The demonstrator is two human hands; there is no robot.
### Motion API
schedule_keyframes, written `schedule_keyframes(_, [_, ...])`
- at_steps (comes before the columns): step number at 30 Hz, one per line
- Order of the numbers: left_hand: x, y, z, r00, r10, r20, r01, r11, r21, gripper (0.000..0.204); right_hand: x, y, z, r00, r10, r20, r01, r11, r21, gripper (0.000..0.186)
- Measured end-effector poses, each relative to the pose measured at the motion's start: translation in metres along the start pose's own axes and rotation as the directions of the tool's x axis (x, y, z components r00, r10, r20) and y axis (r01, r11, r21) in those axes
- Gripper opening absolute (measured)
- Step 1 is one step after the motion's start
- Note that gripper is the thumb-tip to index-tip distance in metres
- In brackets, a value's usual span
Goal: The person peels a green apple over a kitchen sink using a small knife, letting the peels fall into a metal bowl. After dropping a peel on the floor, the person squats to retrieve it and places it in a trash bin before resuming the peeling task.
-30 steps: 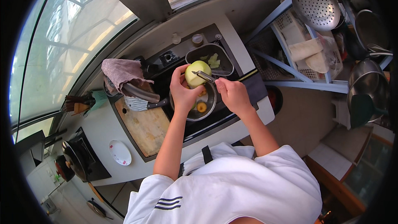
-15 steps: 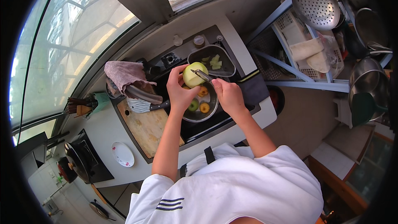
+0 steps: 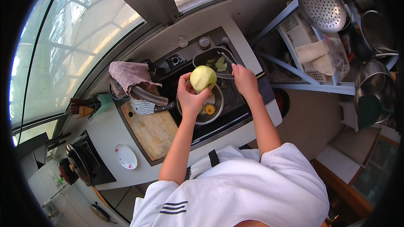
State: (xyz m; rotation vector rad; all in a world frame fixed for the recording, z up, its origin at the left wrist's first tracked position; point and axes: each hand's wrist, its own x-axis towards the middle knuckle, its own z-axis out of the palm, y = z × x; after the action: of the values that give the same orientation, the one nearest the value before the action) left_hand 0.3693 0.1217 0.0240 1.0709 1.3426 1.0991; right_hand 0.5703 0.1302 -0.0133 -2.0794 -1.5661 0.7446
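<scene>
Pale green round fruit: the apple-like fruit sits in the left hand, above the palm and out at the fingertips, with most of its upper surface uncovered.
Left grip: the fingers curve around the fruit's left side and the thumb presses its lower right, pinching it between them.
Fruit's skin: pale, smooth areas face up; greener skin shows along the right edge.
Right hand: the right hand, to the right of the fruit and apart from it, is closed around the slim silver metal peeler.
Peeler: its head points up and left, over the dark grey rectangular metal tub, clear of the fruit.
In the tub: thin green peelings lie loosely.
Under the left hand: a round stainless-steel bowl, partly hidden, holds a small yellowish ring-shaped piece.
To the left: a cleaver with a black handle lies across the far edge of a rectangular wooden cutting board.
</scene>
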Motion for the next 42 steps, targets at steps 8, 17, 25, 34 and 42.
schedule_keyframes(8, [-0.003,-0.008,0.013,0.991,0.077,-0.108,-0.073,0.996,0.048,0.058,-0.074,-0.054,-0.013,0.984,-0.175,-0.022,0.176,0.966,0.189,0.038])
schedule_keyframes(17, [0.004,-0.006,0.000,0.997,0.071,-0.007,-0.071,0.996,0.050,0.058,-0.064,-0.048,0.005,0.991,-0.132,-0.026,0.133,0.946,0.294,0.039])
schedule_keyframes(25, [-0.005,0.001,-0.009,0.976,0.126,0.178,-0.124,0.992,-0.021,0.061,-0.022,-0.014,0.049,0.984,-0.180,0.020,0.174,0.972,0.157,0.044])
schedule_keyframes(34, [-0.008,-0.001,-0.011,0.988,0.145,0.060,-0.144,0.989,-0.012,0.068,0.020,0.026,0.041,0.993,0.027,0.114,-0.030,0.999,0.032,0.050])
schedule_keyframes(42, [-0.007,-0.001,-0.007,0.795,0.543,0.270,-0.604,0.671,0.430,0.071,-0.041,-0.037,0.013,0.885,-0.123,0.448,-0.416,0.220,0.882,0.040])
